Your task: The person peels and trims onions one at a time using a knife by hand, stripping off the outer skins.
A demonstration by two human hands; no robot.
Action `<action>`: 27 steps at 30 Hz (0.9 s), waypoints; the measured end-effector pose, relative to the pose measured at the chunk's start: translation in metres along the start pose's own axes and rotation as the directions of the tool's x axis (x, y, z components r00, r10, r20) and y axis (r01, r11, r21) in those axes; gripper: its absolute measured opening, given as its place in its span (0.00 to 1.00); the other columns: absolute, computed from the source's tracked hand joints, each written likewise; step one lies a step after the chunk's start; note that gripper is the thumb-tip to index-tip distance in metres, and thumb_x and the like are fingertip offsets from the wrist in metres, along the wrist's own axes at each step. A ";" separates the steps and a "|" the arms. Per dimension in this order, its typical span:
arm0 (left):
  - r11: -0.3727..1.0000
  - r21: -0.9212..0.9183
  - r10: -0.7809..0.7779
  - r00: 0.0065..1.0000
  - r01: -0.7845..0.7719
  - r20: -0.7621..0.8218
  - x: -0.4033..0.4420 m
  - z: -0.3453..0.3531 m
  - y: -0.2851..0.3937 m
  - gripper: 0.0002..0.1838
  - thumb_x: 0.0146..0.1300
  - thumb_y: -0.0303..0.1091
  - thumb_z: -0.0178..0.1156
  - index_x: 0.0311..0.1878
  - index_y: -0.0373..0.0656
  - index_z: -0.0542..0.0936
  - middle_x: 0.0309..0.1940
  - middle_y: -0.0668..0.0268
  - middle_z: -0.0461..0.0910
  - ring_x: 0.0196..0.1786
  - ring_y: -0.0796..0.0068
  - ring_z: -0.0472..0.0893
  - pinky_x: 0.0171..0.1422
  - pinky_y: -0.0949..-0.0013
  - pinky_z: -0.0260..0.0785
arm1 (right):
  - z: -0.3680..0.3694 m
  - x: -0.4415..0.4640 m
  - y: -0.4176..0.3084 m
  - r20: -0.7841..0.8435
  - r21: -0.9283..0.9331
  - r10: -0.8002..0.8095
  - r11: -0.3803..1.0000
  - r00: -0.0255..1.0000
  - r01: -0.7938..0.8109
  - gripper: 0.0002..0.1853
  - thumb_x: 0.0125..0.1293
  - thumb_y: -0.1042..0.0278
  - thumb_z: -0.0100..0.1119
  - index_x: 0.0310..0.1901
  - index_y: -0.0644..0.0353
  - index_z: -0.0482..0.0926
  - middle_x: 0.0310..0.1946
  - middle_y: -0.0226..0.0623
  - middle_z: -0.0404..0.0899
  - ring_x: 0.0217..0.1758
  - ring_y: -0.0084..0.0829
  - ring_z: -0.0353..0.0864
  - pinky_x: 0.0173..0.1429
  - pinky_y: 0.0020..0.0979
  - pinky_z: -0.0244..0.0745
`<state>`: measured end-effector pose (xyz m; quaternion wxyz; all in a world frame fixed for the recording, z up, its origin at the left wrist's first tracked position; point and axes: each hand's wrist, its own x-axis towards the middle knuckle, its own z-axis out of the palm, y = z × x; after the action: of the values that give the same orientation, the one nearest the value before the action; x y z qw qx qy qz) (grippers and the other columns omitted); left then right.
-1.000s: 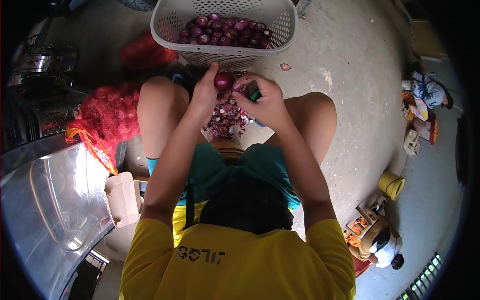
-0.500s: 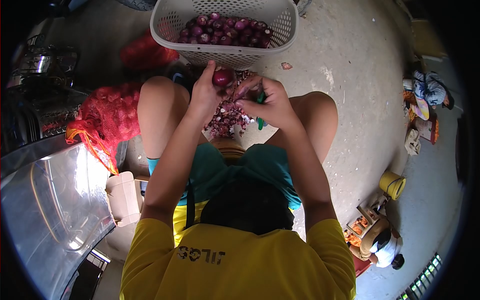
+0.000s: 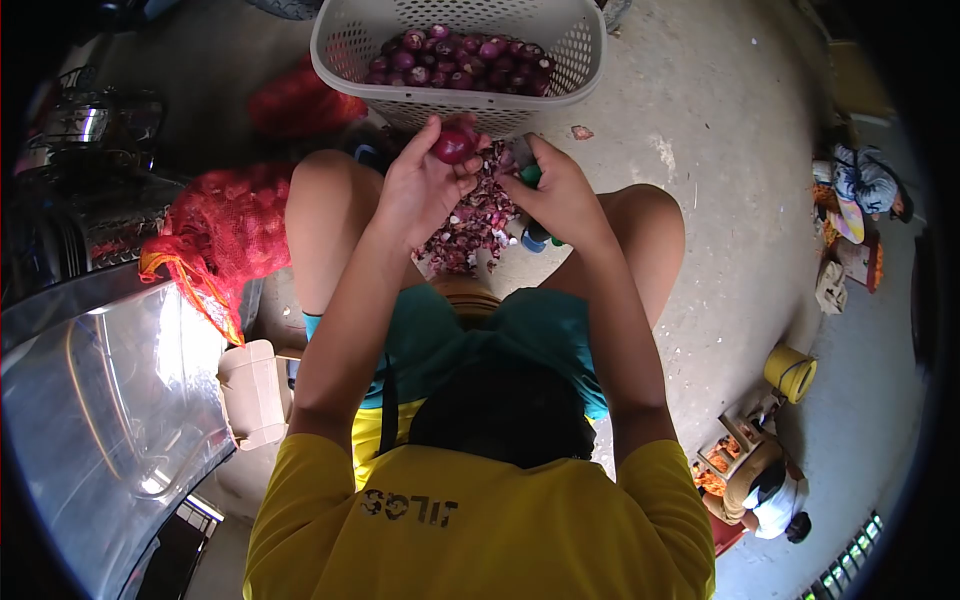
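Observation:
A shiny red onion [image 3: 454, 145] rests in the fingers of my left hand [image 3: 425, 185], just in front of the basket. To its right, my right hand [image 3: 556, 190] is closed around a knife [image 3: 529, 174] with a green handle; the blade is partly hidden by my fingers. The two hands are apart. Below them, a heap of purple onion skins [image 3: 465, 232] lies on the floor between my legs. Beyond my hands stands a light grey perforated basket [image 3: 455, 98] with several purple onions [image 3: 465, 62] inside.
Red net sacks of onions [image 3: 235, 220] stand on the left, beside a shiny metal surface [image 3: 120, 400] and a cardboard piece [image 3: 254, 394]. A yellow bucket [image 3: 790, 374] is at the right. Two other people sit farther right, one [image 3: 868, 183] above the other [image 3: 765, 490].
My left hand has opened out somewhat, with the onion lifted slightly on its fingers. My right hand has moved a little right, and the knife has turned in its grip.

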<state>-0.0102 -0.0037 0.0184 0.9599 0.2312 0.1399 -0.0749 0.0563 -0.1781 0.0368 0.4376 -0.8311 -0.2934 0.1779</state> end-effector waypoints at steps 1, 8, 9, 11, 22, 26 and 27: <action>1.000 0.008 0.004 1.000 -0.004 0.000 0.000 0.001 0.000 0.24 0.68 0.51 0.47 0.57 0.41 0.69 0.42 0.64 0.74 0.37 0.77 0.71 0.38 0.74 0.64 | 0.000 0.000 0.002 0.023 -0.016 0.005 1.000 1.000 -0.005 0.19 0.56 0.68 0.62 0.46 0.69 0.69 0.31 0.54 0.76 0.36 0.51 0.77 0.41 0.39 0.71; 0.995 0.083 0.058 0.998 -0.059 0.012 0.002 0.000 -0.001 0.27 0.70 0.51 0.45 0.61 0.38 0.66 0.45 0.64 0.74 0.39 0.76 0.74 0.43 0.74 0.69 | 0.006 -0.001 -0.001 -0.061 0.251 0.044 0.968 0.997 -0.027 0.16 0.61 0.65 0.57 0.43 0.68 0.68 0.29 0.55 0.75 0.37 0.54 0.76 0.40 0.42 0.70; 0.994 0.092 0.057 0.998 -0.059 0.020 0.001 -0.001 -0.001 0.27 0.70 0.51 0.45 0.61 0.38 0.66 0.46 0.64 0.74 0.40 0.77 0.75 0.44 0.75 0.70 | 0.007 0.000 -0.002 -0.072 0.209 0.004 0.978 0.997 0.011 0.15 0.62 0.64 0.56 0.41 0.67 0.68 0.29 0.55 0.75 0.37 0.54 0.76 0.40 0.42 0.70; 0.992 0.112 0.054 0.998 -0.058 0.035 0.001 0.000 0.000 0.27 0.71 0.51 0.44 0.61 0.38 0.66 0.47 0.64 0.74 0.42 0.77 0.76 0.45 0.75 0.71 | 0.010 0.002 -0.007 -0.089 0.124 -0.078 0.988 0.993 0.089 0.14 0.63 0.62 0.55 0.38 0.66 0.67 0.29 0.55 0.75 0.37 0.54 0.76 0.39 0.43 0.70; 0.950 0.252 0.185 0.982 -0.186 0.028 0.001 0.004 -0.006 0.19 0.70 0.42 0.50 0.57 0.42 0.73 0.43 0.72 0.77 0.45 0.81 0.77 0.47 0.73 0.72 | 0.010 0.009 -0.018 -0.147 -0.074 -0.128 0.990 0.981 0.119 0.19 0.64 0.54 0.54 0.31 0.64 0.68 0.24 0.53 0.76 0.31 0.55 0.76 0.35 0.47 0.69; 0.929 0.306 0.207 0.978 -0.208 0.037 0.001 0.004 -0.005 0.19 0.69 0.41 0.52 0.58 0.41 0.74 0.43 0.72 0.77 0.44 0.82 0.76 0.46 0.74 0.71 | 0.008 0.009 -0.021 -0.137 -0.098 -0.119 0.989 0.983 0.106 0.18 0.63 0.55 0.55 0.28 0.64 0.70 0.20 0.51 0.75 0.28 0.52 0.77 0.34 0.47 0.69; 0.920 0.330 0.209 0.977 -0.211 0.043 0.000 0.003 -0.005 0.20 0.70 0.42 0.50 0.58 0.40 0.73 0.44 0.70 0.77 0.46 0.80 0.76 0.48 0.72 0.71 | 0.008 0.008 -0.022 -0.114 -0.114 -0.107 0.989 0.988 0.094 0.18 0.62 0.55 0.55 0.27 0.64 0.71 0.20 0.51 0.75 0.28 0.52 0.77 0.33 0.46 0.69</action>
<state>-0.0104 -0.0100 0.0187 0.9101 0.4031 0.0961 0.0051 0.0510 -0.1581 0.0501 0.4171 -0.8470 -0.3174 0.0890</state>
